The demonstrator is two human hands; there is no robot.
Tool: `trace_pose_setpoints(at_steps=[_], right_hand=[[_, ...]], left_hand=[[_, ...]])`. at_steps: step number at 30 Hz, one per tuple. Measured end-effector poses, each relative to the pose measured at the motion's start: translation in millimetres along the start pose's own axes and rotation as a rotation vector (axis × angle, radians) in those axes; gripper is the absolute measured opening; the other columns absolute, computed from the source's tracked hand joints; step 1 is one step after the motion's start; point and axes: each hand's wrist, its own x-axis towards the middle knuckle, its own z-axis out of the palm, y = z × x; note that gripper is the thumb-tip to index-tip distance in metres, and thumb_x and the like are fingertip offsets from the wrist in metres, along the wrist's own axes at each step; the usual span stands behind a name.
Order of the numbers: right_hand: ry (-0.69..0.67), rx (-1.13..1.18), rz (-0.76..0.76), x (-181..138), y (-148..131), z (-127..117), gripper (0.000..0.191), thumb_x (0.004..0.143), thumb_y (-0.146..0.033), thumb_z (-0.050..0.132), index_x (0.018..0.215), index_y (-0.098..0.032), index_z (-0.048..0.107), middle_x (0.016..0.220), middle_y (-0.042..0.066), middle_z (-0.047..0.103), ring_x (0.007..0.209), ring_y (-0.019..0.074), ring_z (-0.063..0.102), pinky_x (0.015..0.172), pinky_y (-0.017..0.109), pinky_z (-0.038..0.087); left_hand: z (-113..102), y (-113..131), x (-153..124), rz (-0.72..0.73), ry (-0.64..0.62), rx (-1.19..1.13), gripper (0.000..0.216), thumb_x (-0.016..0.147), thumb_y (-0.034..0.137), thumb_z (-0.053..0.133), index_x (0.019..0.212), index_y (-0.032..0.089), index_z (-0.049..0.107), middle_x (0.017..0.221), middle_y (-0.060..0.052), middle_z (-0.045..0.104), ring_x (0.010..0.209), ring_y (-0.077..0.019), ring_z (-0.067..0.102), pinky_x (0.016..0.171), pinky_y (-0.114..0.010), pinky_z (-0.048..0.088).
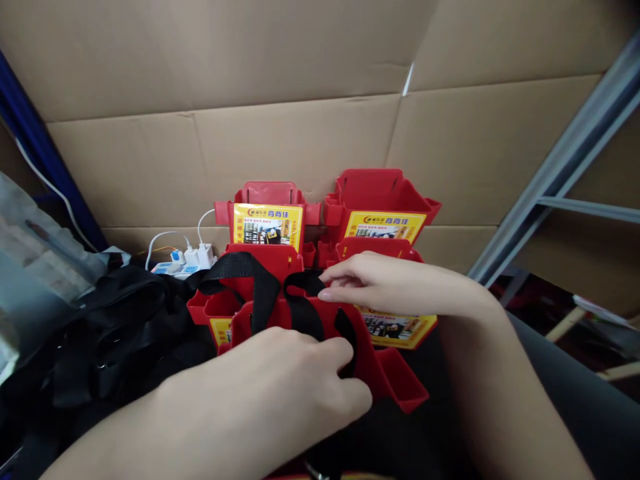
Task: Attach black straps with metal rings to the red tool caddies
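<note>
Just in front of me is a red plastic tool box (367, 350) with a small side pocket, its back panel turned toward me. A black webbing strap (267, 293) runs through slots in that panel and loops over its top edge. My left hand (300, 380) is closed at the panel, thumb and fingers curled around the strap's lower end; part of this grip is hidden. Above it, my right hand (373, 283) pinches the loop of the same strap between thumb and fingers near the panel's top edge.
Behind stand more red boxes (373, 190) with yellow printed labels (270, 227). A heap of black straps (115, 327) lies at left. A power strip (177, 268) with white chargers sits beyond it. Cardboard (300, 147) forms the back wall; a metal frame bar (565, 160) slants at right.
</note>
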Motion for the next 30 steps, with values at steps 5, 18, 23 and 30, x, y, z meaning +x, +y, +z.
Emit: trace_pose_setpoints(at_steps=[5,18,23,30], right_hand=[[0.04,0.035,0.013,5.8,3.1,4.1,0.028,0.082,-0.035,0.044,0.068,-0.018,0.061,0.066,-0.001,0.061,0.058,0.0106,0.05,0.052,0.023,0.034],[-0.048,0.156,0.057,22.3,16.3,6.6,0.039,0.077,-0.041,0.053,0.052,-0.017,0.033,0.049,-0.006,0.031,0.047,0.0063,0.029,0.045,0.022,0.024],[0.092,0.166,0.063,24.8,11.4,12.7,0.035,0.08,-0.036,0.048,0.054,-0.018,0.033,0.046,-0.006,0.039,0.044,0.0061,0.035,0.045,0.022,0.026],[0.211,0.037,0.131,22.9,5.6,17.7,0.029,0.082,-0.032,0.041,0.057,-0.019,0.036,0.048,-0.003,0.047,0.044,0.008,0.044,0.045,0.024,0.026]], left_hand=[[10.9,-1.2,10.6,0.003,0.02,0.059,0.02,0.076,0.0,0.043,0.072,0.02,0.042,0.073,0.002,0.047,0.044,-0.009,0.035,0.04,-0.027,0.024],[-43.0,-58.3,-58.8,-0.189,0.114,-0.031,0.02,0.083,0.024,0.054,0.1,0.027,0.063,0.093,0.004,0.068,0.073,-0.0092,0.063,0.063,-0.015,0.047],[-27.0,-77.7,-39.5,-0.31,0.005,-0.033,0.015,0.078,0.019,0.055,0.087,0.025,0.066,0.08,0.003,0.069,0.062,-0.0101,0.06,0.054,-0.017,0.043],[-15.7,-91.9,-23.6,-0.449,-0.031,-0.066,0.019,0.07,0.012,0.054,0.072,0.025,0.068,0.069,0.004,0.066,0.057,-0.01,0.056,0.054,-0.02,0.038]])
